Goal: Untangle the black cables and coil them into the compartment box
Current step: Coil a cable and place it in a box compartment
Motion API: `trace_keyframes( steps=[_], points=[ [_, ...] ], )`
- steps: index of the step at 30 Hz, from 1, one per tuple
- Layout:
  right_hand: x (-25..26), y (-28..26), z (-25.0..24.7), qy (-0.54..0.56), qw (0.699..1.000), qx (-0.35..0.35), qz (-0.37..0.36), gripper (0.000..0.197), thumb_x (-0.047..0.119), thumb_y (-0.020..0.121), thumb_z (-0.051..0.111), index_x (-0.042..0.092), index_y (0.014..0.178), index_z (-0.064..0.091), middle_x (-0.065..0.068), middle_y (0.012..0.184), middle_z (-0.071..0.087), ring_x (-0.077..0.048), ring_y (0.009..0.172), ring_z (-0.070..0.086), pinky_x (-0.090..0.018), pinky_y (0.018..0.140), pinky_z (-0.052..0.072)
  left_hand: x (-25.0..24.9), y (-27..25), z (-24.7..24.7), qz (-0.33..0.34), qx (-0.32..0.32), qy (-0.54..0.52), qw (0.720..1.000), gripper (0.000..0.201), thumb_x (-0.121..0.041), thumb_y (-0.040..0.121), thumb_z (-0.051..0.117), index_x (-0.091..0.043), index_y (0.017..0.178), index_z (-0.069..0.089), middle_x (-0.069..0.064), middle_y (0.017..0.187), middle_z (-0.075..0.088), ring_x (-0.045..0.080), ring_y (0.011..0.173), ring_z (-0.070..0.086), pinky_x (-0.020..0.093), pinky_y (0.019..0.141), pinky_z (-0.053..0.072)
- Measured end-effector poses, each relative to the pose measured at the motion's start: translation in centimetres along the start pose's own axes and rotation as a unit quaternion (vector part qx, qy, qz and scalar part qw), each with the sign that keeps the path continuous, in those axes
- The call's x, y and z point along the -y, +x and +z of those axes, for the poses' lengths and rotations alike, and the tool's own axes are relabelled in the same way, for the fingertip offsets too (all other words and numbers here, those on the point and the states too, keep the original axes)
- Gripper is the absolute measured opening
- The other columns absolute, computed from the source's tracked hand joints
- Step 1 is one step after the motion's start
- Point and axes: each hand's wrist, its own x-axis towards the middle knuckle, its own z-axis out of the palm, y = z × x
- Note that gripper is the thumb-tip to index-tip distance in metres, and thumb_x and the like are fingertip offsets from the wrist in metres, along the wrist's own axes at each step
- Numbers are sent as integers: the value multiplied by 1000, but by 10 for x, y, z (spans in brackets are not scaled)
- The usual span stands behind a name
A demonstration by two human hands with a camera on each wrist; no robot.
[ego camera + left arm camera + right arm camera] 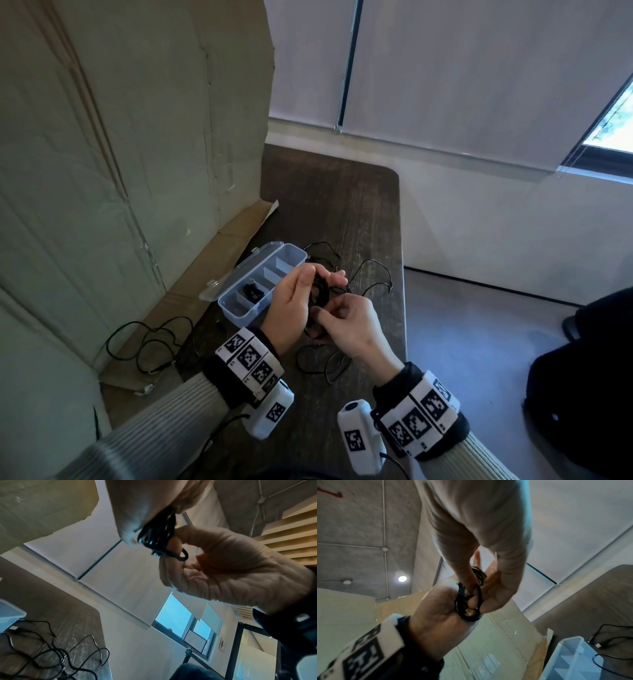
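Above the dark table (342, 205), my left hand (301, 291) grips a small coil of black cable (321, 291). My right hand (344, 313) pinches the lower part of the same coil. In the left wrist view the coil (157, 534) sits between my left hand (137, 507) and the curled right hand (214, 568). In the right wrist view a metal plug (469, 612) shows at the coil's (467, 601) bottom. The clear compartment box (236, 317) lies open just to the left, with one coiled black cable (251, 291) in a compartment. Loose black cables (371, 274) lie beyond and under my hands.
A tall cardboard sheet (137, 137) stands along the left, its flap (191, 291) lying under the box. Another black cable (147, 342) lies on that flap at the near left. The table's right edge (402, 274) is close to my right hand. A dark object (582, 377) sits on the floor.
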Motion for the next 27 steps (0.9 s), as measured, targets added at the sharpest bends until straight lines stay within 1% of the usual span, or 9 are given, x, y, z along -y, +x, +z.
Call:
trace_keyframes(
  steps=[2, 4, 8, 10, 12, 15, 20, 24, 27],
  points=[
    [-4, 5, -3, -28, 1000, 1, 1, 41, 22, 76, 79, 18, 105, 50, -4, 92, 69, -10, 75, 69, -35, 65, 60, 4, -1, -1, 1, 0, 23, 1000, 31, -22, 98, 32, -3, 92, 56, 12, 89, 72, 26, 112, 63, 35, 96, 49],
    [-3, 8, -5, -44, 997, 63, -18, 43, 19, 82, 74, 18, 117, 50, -3, 98, 69, -13, 77, 71, -38, 66, 61, 10, -3, -2, -4, 3, 37, 999, 32, -21, 100, 32, -3, 94, 58, 8, 94, 74, 23, 118, 60, 43, 104, 44],
    [-8, 11, 0, -87, 990, 85, -74, 12, 11, 89, 60, 9, 99, 65, -9, 80, 73, -23, 68, 71, -47, 66, 60, 18, -3, -4, -11, 44, 67, 997, 37, -22, 101, 27, -1, 97, 57, 10, 99, 74, 17, 134, 45, 40, 113, 27],
    [-12, 13, 2, -75, 993, 66, -67, 8, 13, 90, 61, 10, 92, 68, -11, 79, 74, -27, 70, 71, -46, 66, 58, 16, 0, -4, -20, 53, 73, 996, 37, -24, 101, 27, -1, 98, 57, 10, 100, 74, 16, 131, 48, 33, 110, 32],
    [-15, 17, 0, -93, 993, 48, -58, 12, 12, 91, 60, 14, 81, 66, -6, 73, 72, -16, 63, 69, -35, 61, 56, 15, 6, -7, -30, 71, 117, 990, 36, -22, 102, 29, -4, 102, 60, 8, 102, 73, 15, 119, 58, 30, 103, 42],
    [-23, 25, -8, -190, 980, -8, -61, 25, 11, 91, 58, 21, 68, 56, 7, 62, 60, -4, 52, 54, -13, 47, 39, 21, 17, -23, -53, 106, 296, 948, 32, -29, 102, 38, -19, 114, 66, -2, 115, 67, 8, 113, 59, 35, 101, 45],
    [-43, 37, -12, -256, 966, 29, -31, 22, 12, 90, 58, 19, 69, 56, 6, 63, 55, -4, 52, 49, -10, 43, 37, 17, 14, -42, -149, 172, 447, 865, 48, -33, 95, 54, -17, 139, 48, -1, 136, 55, 9, 124, 52, 19, 102, 40],
    [-52, 40, 2, -240, 970, 33, -24, 26, 17, 88, 64, 23, 64, 57, 8, 60, 58, -2, 51, 52, -10, 42, 37, 20, 9, -45, -224, 125, 469, 845, 37, -24, 95, 55, -17, 132, 55, 0, 120, 66, 11, 104, 63, 15, 82, 47],
    [-61, 44, 10, -197, 979, 26, -47, 14, 23, 84, 71, 25, 72, 66, 5, 68, 66, -7, 58, 58, -18, 51, 46, 25, 10, -54, -317, 91, 424, 844, 23, -20, 96, 54, -12, 114, 65, 7, 106, 70, 19, 98, 66, 35, 91, 52]
  ],
)
